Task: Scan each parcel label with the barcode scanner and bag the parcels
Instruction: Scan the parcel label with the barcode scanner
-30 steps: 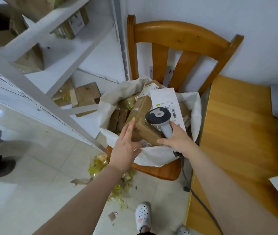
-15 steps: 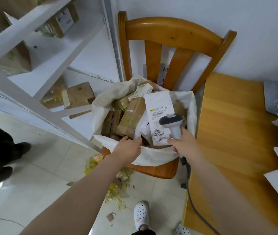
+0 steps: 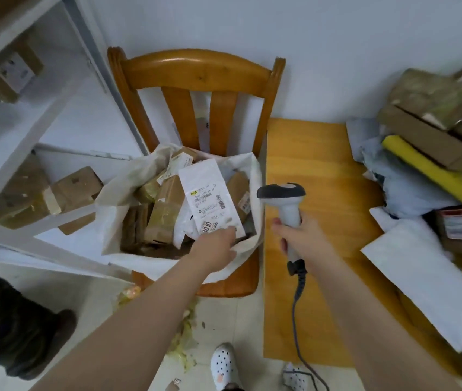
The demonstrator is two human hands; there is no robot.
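A white sack (image 3: 117,190) sits open on a wooden chair (image 3: 196,77), filled with several brown cardboard parcels (image 3: 165,210). On top lies a white mailer parcel (image 3: 210,198) with its printed label facing up. My left hand (image 3: 215,246) reaches into the sack, its fingers at the mailer's near edge; whether they pinch it is hidden. Just right of the sack, over the table's left edge, my right hand (image 3: 300,238) grips the handle of the grey barcode scanner (image 3: 283,193). The scanner's cable hangs down toward the floor.
A wooden table (image 3: 308,170) on the right carries a heap of parcels (image 3: 432,131), a yellow packet (image 3: 432,170) and white mailers (image 3: 432,277). White shelving (image 3: 26,119) with boxes stands left. Torn tape scraps (image 3: 181,334) litter the floor. A dark shoe (image 3: 12,325) shows at lower left.
My left hand let go of the brown box and slid right to the white mailer's near edge. The scanner moved right, off the sack. The view swung toward the table.
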